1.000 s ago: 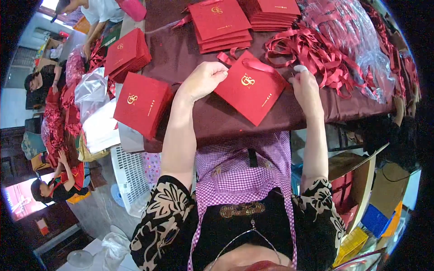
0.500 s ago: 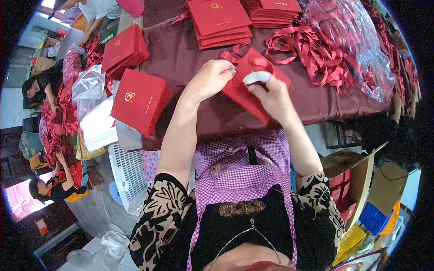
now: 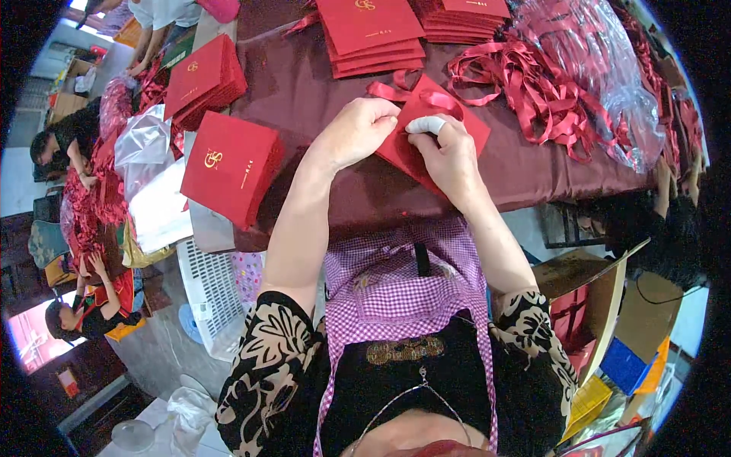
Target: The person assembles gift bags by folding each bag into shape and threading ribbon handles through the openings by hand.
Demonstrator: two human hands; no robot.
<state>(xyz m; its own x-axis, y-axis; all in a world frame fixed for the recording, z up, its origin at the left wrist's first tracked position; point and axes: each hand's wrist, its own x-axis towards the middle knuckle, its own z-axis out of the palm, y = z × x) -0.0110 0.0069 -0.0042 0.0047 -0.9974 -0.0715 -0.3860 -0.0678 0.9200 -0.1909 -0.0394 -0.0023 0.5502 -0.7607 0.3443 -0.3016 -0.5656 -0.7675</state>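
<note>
A red paper bag (image 3: pixel 411 163) lies turned cornerwise on the table before me, with a satiny red ribbon loop (image 3: pixel 442 100) across its upper part. My left hand (image 3: pixel 356 135) is closed in a pinch at the bag's left edge, thumb against fingers. Over the middle of the bag, my right hand (image 3: pixel 451 156) is closed, index finger and thumb drawn together; what they pinch is hidden. A white finger cover (image 3: pixel 425 124) wraps that index finger. Another bit of red ribbon (image 3: pixel 388 91) curls just beyond my left fingertips.
Stacked red bags (image 3: pixel 232 164) stand at the left; another stack (image 3: pixel 371 27) lies at the far side. Loose red ribbons (image 3: pixel 525 91) and clear plastic wrap (image 3: pixel 590 65) cover the far right of the dark red tablecloth (image 3: pixel 304 84). A white basket (image 3: pixel 209 286) sits below left. Other people work nearby.
My right hand's fingertips have shifted slightly left and up over the bag, and its pinch is tighter. The ribbon loop looks narrower. My left hand stays at the bag's edge.
</note>
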